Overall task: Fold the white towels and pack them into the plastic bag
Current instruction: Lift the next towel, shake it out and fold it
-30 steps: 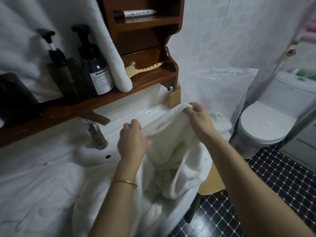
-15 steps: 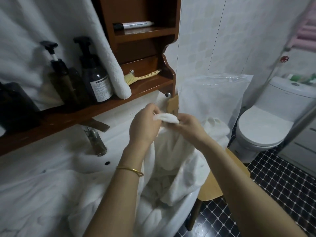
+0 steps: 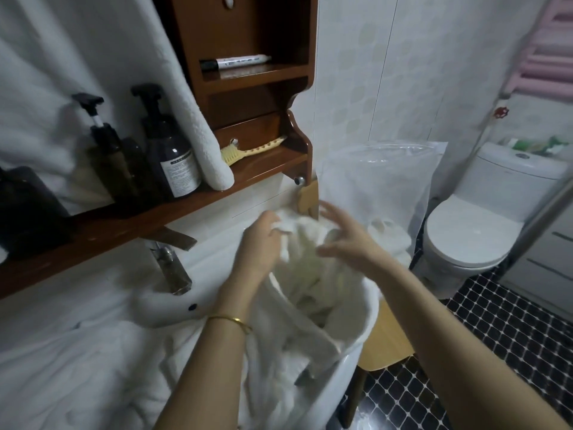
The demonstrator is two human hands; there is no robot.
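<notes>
My left hand (image 3: pixel 259 243) pinches the bunched top edge of the white towel (image 3: pixel 310 268) in curled fingers, while my right hand (image 3: pixel 344 238) hovers spread open just beside it, gripping nothing.

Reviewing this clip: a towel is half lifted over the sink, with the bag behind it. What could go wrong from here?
1. Only the left hand grips the white towel; the right hand is open, so the fold may slump apart.
2. Towel bulk hangs over the sink rim and could slide onto the tiled floor.
3. The plastic bag stands limp with no hand on it; pushing a towel in might topple it.
</notes>
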